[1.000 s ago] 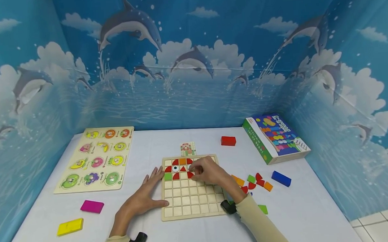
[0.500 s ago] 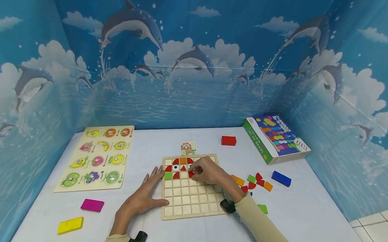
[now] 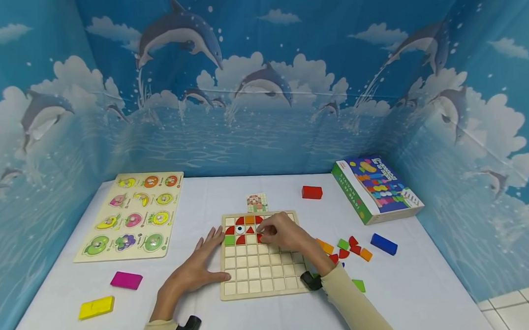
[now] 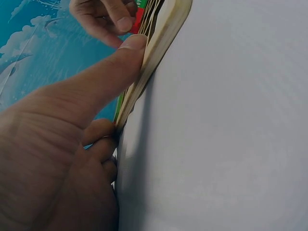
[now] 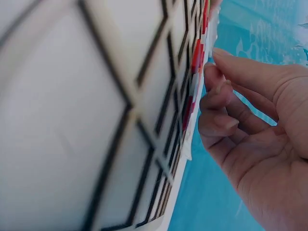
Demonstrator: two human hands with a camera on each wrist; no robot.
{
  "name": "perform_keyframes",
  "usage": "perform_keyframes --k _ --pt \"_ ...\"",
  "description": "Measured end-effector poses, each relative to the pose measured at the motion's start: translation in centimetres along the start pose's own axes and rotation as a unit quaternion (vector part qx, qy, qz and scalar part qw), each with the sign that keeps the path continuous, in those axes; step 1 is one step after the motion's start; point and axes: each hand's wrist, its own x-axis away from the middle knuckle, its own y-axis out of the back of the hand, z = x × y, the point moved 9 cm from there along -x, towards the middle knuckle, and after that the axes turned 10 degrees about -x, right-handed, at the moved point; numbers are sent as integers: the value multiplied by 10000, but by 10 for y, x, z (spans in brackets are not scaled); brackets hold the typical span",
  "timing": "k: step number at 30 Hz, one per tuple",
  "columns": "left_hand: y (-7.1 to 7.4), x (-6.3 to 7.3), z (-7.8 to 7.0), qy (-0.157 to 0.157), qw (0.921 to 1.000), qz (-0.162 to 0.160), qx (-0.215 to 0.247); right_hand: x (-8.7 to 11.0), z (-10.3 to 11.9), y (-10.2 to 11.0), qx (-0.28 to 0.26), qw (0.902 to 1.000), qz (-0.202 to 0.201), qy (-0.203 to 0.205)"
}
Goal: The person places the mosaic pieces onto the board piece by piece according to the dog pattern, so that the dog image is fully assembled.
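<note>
A wooden grid board [image 3: 253, 274] lies on the table with several coloured tiles in its upper rows. My left hand [image 3: 191, 274] rests along the board's left edge, fingers spread and thumb on the lower edge; the left wrist view shows the thumb [image 4: 103, 86] against the wooden rim. Over the board's upper right, the fingers of my right hand [image 3: 285, 232] are bent and pinch at a red quarter-circle tile [image 3: 260, 239], partly hidden by them. Left of it sit a round eye tile [image 3: 239, 229], a red triangle [image 3: 249, 230] and a green square [image 3: 229, 240].
A small pattern card [image 3: 257, 202] lies behind the board. Loose tiles [image 3: 343, 253] are scattered at its right, near a blue block [image 3: 383, 244]. A red block [image 3: 312, 192] and a game box [image 3: 376, 189] stand farther back. At left lie a fruit puzzle [image 3: 129, 220], magenta block [image 3: 126, 280] and yellow block [image 3: 96, 307].
The right fingers shift very slightly over the red quarter-circle tile, covering more of it. The left hand holds its place at the board's edge.
</note>
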Motion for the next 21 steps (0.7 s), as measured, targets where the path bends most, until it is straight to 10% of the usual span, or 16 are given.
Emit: perform_keyframes --k 21 --pt "1 1 -3 13 10000 18 38 -29 5 -8 652 9974 289 77"
